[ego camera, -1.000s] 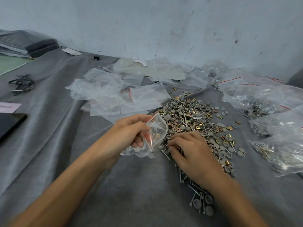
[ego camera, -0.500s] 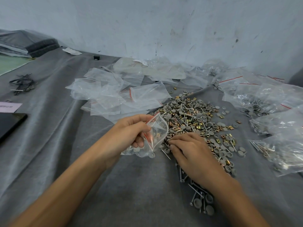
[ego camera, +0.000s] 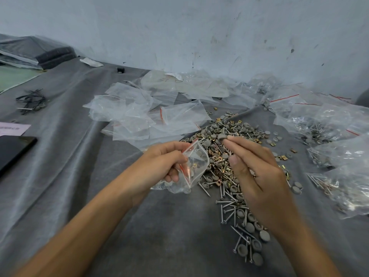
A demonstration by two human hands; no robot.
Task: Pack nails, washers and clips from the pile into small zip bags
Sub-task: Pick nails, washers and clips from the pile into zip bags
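A pile of nails, grey washers and brass clips spreads over the grey cloth from the centre down to the lower right. My left hand grips a small clear zip bag with a red seal line, its mouth held open toward the pile; a few grey washers lie inside it. My right hand is raised above the pile, just right of the bag, and pinches a grey washer at its fingertips.
Empty zip bags lie heaped behind my left hand. Filled bags crowd the right side. A black phone and a paper slip sit at the left edge, a bundle of black ties farther back. A wall closes the back.
My right hand has lifted off the pile with a grey washer pinched in its fingertips and now hovers beside the bag's mouth. My left hand keeps holding the bag.
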